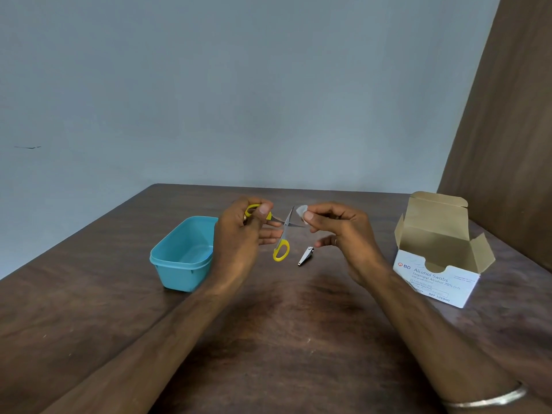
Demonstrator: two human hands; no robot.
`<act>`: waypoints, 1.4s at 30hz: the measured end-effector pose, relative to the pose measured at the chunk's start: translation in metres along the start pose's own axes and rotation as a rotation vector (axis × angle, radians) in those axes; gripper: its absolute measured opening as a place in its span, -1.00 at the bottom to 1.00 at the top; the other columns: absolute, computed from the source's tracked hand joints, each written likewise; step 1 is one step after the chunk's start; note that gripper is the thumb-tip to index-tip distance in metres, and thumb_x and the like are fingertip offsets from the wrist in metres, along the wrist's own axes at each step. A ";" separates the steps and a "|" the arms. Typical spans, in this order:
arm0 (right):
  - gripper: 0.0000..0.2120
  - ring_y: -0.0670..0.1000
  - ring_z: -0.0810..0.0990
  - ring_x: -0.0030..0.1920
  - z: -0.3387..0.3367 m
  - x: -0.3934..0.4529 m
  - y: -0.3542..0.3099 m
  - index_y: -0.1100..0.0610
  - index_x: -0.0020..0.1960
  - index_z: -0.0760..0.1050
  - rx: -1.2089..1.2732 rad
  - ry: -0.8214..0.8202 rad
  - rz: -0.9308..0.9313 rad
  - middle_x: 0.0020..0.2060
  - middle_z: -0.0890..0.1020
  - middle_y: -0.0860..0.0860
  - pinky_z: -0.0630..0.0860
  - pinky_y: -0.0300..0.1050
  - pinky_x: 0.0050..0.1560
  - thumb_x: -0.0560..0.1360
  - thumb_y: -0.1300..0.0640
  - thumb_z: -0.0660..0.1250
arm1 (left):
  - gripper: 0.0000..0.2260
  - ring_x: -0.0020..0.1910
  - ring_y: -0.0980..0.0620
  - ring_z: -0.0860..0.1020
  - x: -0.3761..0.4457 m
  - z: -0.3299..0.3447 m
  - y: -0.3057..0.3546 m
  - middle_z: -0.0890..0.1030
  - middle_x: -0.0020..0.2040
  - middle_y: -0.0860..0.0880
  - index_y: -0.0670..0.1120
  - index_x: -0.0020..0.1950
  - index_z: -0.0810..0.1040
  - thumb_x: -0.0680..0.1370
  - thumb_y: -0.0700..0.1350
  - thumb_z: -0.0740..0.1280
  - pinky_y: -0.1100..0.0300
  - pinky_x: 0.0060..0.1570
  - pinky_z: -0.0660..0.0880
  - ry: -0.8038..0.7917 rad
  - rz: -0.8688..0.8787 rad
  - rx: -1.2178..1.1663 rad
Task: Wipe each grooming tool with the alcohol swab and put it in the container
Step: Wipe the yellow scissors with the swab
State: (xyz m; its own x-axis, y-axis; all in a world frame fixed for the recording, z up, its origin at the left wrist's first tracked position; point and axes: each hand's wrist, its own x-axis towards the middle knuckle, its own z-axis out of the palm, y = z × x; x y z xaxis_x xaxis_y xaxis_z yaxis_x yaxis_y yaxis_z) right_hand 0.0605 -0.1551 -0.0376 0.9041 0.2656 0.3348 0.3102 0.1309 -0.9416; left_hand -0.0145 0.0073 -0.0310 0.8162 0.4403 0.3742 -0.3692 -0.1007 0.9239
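Scissors held open above the table, swab at the blade

A bangle (pixel 490 398) circled the right forearm. The left hand (pixel 239 231) gripped one yellow loop of the scissors (pixel 282 237); the right hand (pixel 337 231) pinched the swab (pixel 301 210). Below lay a nail clipper (pixel 306 256), between the teal container (pixel 182 258) and the swab box (pixel 439 258).

Dark wooden table (pixel 298 339), teal container (pixel 182 258), nail clipper (pixel 306 256), opened alcohol swab box (pixel 439 264)

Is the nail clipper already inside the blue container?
No, the nail clipper lies on the table, to the right of the blue container, which looks empty.
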 end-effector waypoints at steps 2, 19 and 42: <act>-0.92 -0.06 0.62 -0.20 0.004 -0.001 0.001 0.08 -0.08 0.72 0.003 -0.027 0.032 -0.16 0.72 0.03 0.52 0.02 -0.19 0.43 0.19 0.51 | -0.86 -0.26 -0.10 0.70 0.000 0.000 0.000 0.69 -0.19 -0.18 -0.19 0.07 0.57 0.62 -0.15 0.28 0.08 -0.19 0.66 -0.006 0.006 0.001; -0.89 -0.08 0.65 -0.18 0.012 -0.003 0.003 0.13 -0.05 0.71 0.009 -0.092 0.066 -0.10 0.75 0.05 0.53 -0.05 -0.19 0.42 0.18 0.51 | -0.89 -0.26 -0.06 0.71 -0.002 0.001 -0.004 0.69 -0.22 -0.14 -0.15 0.03 0.56 0.63 -0.14 0.26 0.08 -0.21 0.66 -0.069 0.023 0.043; -0.93 -0.04 0.57 -0.26 0.015 -0.003 0.002 0.13 -0.05 0.69 0.046 -0.071 0.026 -0.19 0.70 0.02 0.54 -0.08 -0.23 0.46 0.19 0.48 | -0.84 -0.26 -0.04 0.71 -0.003 0.003 -0.004 0.70 -0.18 -0.13 -0.16 0.06 0.56 0.62 -0.10 0.27 0.11 -0.21 0.66 -0.062 0.039 0.054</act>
State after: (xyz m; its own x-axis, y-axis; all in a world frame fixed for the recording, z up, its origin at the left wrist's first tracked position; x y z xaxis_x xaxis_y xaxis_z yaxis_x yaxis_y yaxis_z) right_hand 0.0540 -0.1408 -0.0400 0.8879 0.3368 0.3133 0.2716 0.1661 -0.9480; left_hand -0.0141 0.0036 -0.0357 0.8284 0.3788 0.4125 -0.3780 -0.1654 0.9109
